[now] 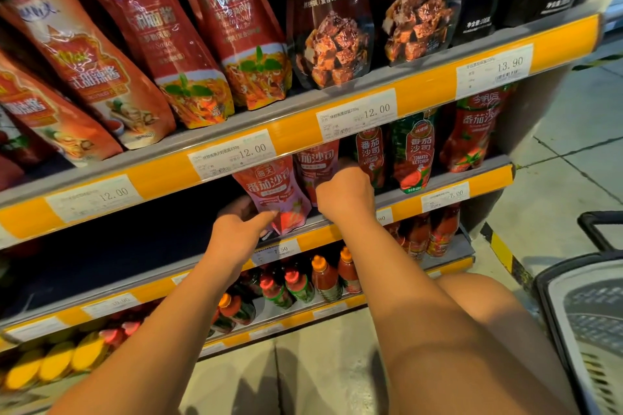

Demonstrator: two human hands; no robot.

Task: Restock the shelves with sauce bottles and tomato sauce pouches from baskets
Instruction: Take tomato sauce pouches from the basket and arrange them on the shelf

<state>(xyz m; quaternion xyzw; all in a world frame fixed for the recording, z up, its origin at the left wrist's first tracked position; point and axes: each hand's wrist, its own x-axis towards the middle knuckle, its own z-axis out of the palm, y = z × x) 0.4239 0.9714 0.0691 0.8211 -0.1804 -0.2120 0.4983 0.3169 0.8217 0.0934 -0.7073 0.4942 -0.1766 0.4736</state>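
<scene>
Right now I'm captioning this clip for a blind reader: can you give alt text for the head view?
Two bare hands reach into a supermarket shelf: the left hand grips a pink tomato sauce pouch, and the right hand holds a second pink pouch beside it. Red and black sauce pouches fill the shelf above, red-capped bottles stand below, and a grey plastic basket sits at right.

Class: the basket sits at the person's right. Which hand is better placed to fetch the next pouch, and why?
Right. The right hand is nearer the basket; the left hand holds the pink pouch.
</scene>
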